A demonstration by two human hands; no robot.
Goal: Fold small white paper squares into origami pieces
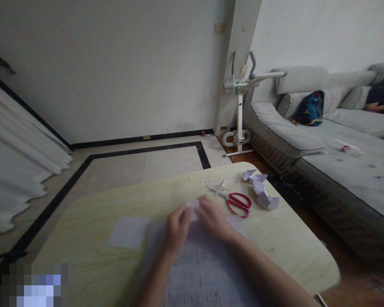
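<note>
Between my two hands is a small piece of white paper [193, 204], held up over the top of a large written sheet [201, 273]. My left hand [178, 226] pinches its left side, fingers curled. On the right side, my right hand [213, 217] has its fingers closed on the same piece; the fingertips are partly blurred. A pair of scissors with red handles [238, 204] lies just right of my right hand. To the left of the written sheet rests a square of blank paper [129, 233].
Several crumpled or folded papers [260, 189] lie near the table's right edge, with paper scraps [220, 184] beside the scissors. Beyond the wooden table [92, 213] stand a white exercise machine [240, 111] and a grey sofa [355, 149], where a person [382, 98] sits.
</note>
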